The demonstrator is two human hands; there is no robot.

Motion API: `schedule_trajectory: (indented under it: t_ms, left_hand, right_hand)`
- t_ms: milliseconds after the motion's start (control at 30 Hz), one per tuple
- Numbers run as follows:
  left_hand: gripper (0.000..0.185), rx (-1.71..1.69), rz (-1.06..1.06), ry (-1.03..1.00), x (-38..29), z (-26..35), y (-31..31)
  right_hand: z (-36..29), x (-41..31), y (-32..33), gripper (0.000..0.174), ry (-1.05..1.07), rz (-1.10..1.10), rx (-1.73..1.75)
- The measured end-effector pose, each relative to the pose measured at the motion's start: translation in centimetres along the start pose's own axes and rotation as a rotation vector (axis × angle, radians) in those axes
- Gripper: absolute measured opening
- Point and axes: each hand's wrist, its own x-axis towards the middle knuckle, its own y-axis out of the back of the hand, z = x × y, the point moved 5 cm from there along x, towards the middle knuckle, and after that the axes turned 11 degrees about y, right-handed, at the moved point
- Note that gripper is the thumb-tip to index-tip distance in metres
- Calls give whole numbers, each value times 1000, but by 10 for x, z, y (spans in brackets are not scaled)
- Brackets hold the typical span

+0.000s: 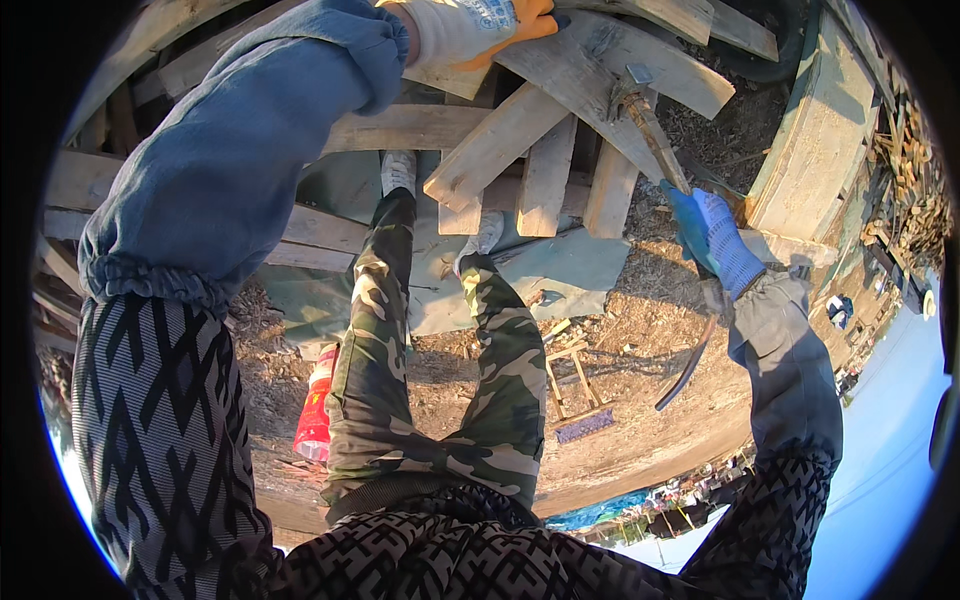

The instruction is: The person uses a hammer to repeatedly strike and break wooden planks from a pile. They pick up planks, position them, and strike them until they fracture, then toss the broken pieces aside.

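My right hand (pixel 709 232), in a blue knit glove, grips the handle of a claw hammer (pixel 652 135). The hammer's head lies over the end of a wooden board (pixel 592 94) in a loose pile of boards. At the top edge, my left hand (pixel 480 30), in a white glove with orange coating, reaches over the pile; its fingertips touch or lie close to a board, and whether it holds something I cannot tell. Below the hammer, several short board ends (pixel 499 146) stick out towards me.
A stack of wide planks (pixel 814 142) stands at the right. Green sheeting (pixel 570 277) lies under my feet. Behind me are a small wooden stool frame (pixel 577 390) and a red bag (pixel 316 409). A heap of wood pieces (pixel 911 187) is at the far right.
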Motion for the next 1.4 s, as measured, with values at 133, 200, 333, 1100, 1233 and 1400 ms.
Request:
schedule_trajectory:
  t_ms: [133, 200, 333, 1100, 1233, 1400]
  left_hand:
    - [35, 51, 17, 25, -2, -1, -1]
    - [35, 48, -16, 27, -2, -2, -3]
    - [34, 63, -9, -1, -2, 1, -5]
    - [26, 93, 7, 69, 0, 8, -7]
    - [33, 115, 10, 64, 0, 8, -12]
    - [33, 124, -60, 92, 3, 10, -13]
  right_hand:
    - [-15, -51, -23, 44, 54, 87, 413]
    - [-28, -76, -10, 47, 191, 156, 568]
    - [-36, -100, 17, 47, 400, 565, 781]
    - [47, -1, -53, 35, 127, 41, 212]
    - [112, 54, -40, 46, 543, 22, -489]
    - [118, 59, -33, 40, 459, 88, 72]
